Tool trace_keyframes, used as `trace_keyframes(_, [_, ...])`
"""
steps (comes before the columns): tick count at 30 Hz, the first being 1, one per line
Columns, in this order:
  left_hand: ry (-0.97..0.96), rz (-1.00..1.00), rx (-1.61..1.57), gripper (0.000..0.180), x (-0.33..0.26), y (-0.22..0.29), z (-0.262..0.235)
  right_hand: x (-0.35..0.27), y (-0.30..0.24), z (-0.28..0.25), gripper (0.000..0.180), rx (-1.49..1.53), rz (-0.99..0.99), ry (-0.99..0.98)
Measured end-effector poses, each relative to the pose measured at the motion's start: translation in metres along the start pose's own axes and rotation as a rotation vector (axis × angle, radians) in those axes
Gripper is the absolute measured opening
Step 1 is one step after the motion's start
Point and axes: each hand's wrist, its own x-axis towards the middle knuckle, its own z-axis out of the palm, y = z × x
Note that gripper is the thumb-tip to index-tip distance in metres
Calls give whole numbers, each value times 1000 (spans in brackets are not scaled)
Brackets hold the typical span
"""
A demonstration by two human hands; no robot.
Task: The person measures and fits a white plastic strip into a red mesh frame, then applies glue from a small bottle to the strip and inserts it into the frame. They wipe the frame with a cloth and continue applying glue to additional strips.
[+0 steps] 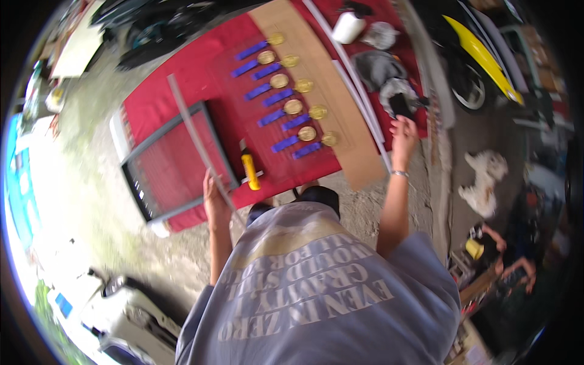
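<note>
Your left hand (216, 202) holds the strip (190, 125), probably to keep it off the frame (220, 146) ahead; your right hand (404, 135) meets a black object (399, 105) (its grip I cannot tell).

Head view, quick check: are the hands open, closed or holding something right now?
Left hand: holding a long thin strip.
Right hand: at the near end of a black object; whether it grips it cannot be told.

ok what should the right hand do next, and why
Probably close the right hand on the black object: its fingers are at the object's near edge, though I can't tell whether they grip it, and the left hand holds the long strip.
</note>
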Motion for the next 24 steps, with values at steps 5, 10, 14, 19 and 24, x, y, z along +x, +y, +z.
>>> trace_keyframes(5, [-47, 8, -56, 40, -2, -8, 11, -10, 29, -14, 25, -245, -45, -225])
trace_keyframes(10, [31, 64, -47, 38, -8, -5, 13, -54, 41, 29, 25, -324, -77, -600])
trace_keyframes(14, [124, 147, -7, 37, -15, -8, 16, -96, 34, 67, 20, -172, -257, -756])
trace_keyframes(19, [95, 116, -23, 36, -19, -20, -7, -117, 2, 81, 15, -271, -312, -963])
trace_keyframes(24, [188, 239, 284, 24, 8, -53, -5, -129, -7, 70, 16, -380, -280, -925])
